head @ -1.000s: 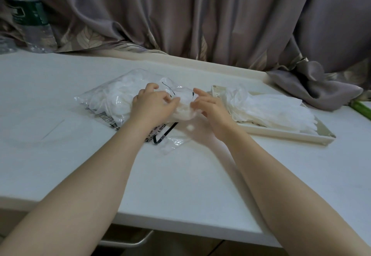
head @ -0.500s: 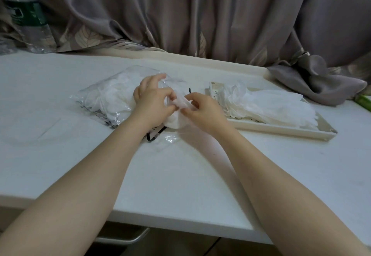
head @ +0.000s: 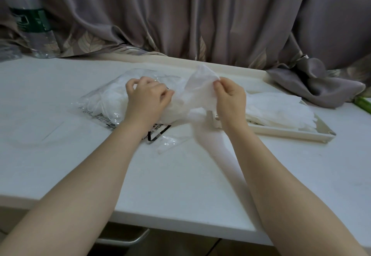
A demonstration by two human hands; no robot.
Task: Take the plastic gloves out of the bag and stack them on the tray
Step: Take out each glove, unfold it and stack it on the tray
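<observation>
A clear plastic bag (head: 104,103) with white gloves inside lies on the white table, its printed open end pointing toward me. My left hand (head: 147,99) sits on the bag's open end with curled fingers, pinching the lower end of a thin white plastic glove (head: 195,93). My right hand (head: 230,99) pinches the same glove near its top and holds it raised above the table. Right of my hands, a cream tray (head: 291,135) carries a flat pile of white gloves (head: 281,113).
A plastic water bottle (head: 30,20) with a green label stands at the back left. Grey curtain hangs behind the table, and a fold of it (head: 315,87) lies on the table behind the tray. A green object (head: 363,104) shows at the right edge.
One glove has come out of the bag. My right hand has lifted it up and to the right, while my left hand stays at the bag's mouth.
</observation>
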